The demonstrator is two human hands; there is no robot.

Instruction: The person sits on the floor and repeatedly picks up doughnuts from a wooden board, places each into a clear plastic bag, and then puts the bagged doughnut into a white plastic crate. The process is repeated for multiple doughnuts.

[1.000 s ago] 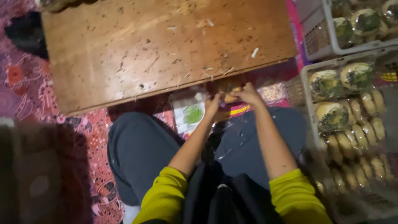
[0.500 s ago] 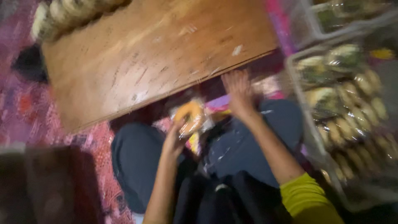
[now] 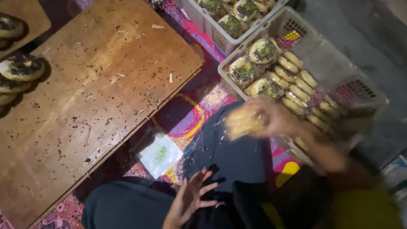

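My right hand [image 3: 277,121] is blurred by motion and grips a round bun in a clear plastic wrapper [image 3: 246,121], held beside the near rim of a white plastic crate [image 3: 360,91]. That crate holds several wrapped buns [image 3: 263,51] with dark topping and rows of plain ones. My left hand [image 3: 190,199] hovers empty with its fingers spread over my lap in dark trousers. A small stack of clear bags with a green print [image 3: 160,154] lies on the patterned mat between my knees and the low wooden table [image 3: 85,97].
A second white crate [image 3: 220,34] with wrapped buns stands at the top. Dark-topped buns [image 3: 19,68] lie on the table's left edge. Crumbs are scattered over the tabletop. Grey floor shows at the upper right.
The bun has gone from my left hand at the table edge to my right hand, which swung right toward the crate. My left hand dropped to my lap, empty. The view shifted right.
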